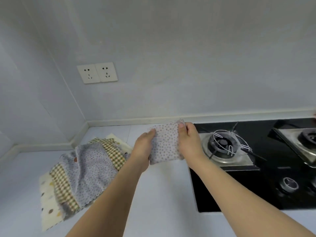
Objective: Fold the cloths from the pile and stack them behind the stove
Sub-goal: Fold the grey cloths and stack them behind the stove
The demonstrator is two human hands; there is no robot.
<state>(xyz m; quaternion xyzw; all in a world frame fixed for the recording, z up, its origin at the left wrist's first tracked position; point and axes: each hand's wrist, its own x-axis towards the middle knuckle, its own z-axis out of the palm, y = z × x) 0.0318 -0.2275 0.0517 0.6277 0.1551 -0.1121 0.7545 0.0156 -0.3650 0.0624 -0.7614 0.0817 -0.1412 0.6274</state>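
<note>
A small folded grey cloth with dots [165, 141] is held up over the white counter, just left of the stove. My left hand [143, 147] grips its left edge and my right hand [189, 141] pinches its upper right corner with the thumb on top. The pile of cloths [82, 170] lies to the left: a grey dotted cloth on top, a green-checked one under it, and a cream spotted one at the bottom. The black glass stove [253, 190] fills the right side.
The near burner with its wire pan support [225, 144] sits close to my right hand, and a second burner [307, 139] lies at the right edge. A stove knob [289, 184] is nearer me. A narrow counter strip [248, 120] runs behind the stove. Two wall sockets [97, 72] are above.
</note>
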